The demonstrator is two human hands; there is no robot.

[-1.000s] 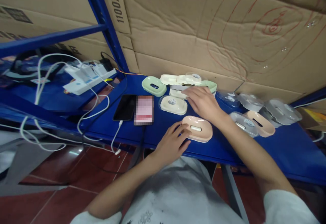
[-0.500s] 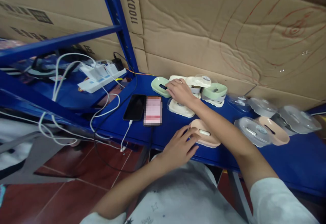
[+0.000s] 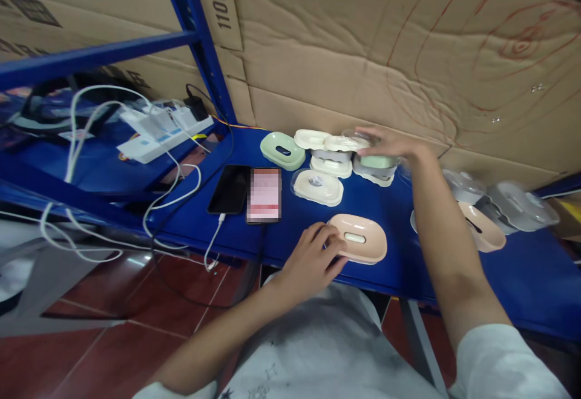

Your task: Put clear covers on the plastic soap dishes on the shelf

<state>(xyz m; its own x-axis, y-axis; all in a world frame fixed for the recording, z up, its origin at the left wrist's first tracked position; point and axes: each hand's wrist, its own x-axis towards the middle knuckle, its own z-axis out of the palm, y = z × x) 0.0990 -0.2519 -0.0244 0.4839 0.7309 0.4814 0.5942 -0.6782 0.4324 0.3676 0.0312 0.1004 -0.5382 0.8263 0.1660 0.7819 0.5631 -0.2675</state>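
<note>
A pink soap dish (image 3: 359, 239) sits near the front edge of the blue shelf (image 3: 390, 202). My left hand (image 3: 312, 260) rests at its left end, fingers curled onto the rim. My right hand (image 3: 391, 143) reaches to the back of the shelf, fingers stretched flat over a stack topped by a green soap dish (image 3: 377, 161) and a clear lid (image 3: 358, 138). Cream dishes (image 3: 318, 140) lie just left of that stack. A cream dish under a clear lid (image 3: 318, 187) lies between my hands.
A green dish (image 3: 282, 149) stands further left. Two phones (image 3: 229, 188) (image 3: 264, 194) lie charging beside cables and a white power strip (image 3: 158, 132). Clear lids (image 3: 521, 205) and another pink dish (image 3: 482, 234) sit at the right. Cardboard (image 3: 363, 54) backs the shelf.
My right hand has swung from the cream dishes at the left over to the green-topped stack further right. My left hand stays at the pink dish.
</note>
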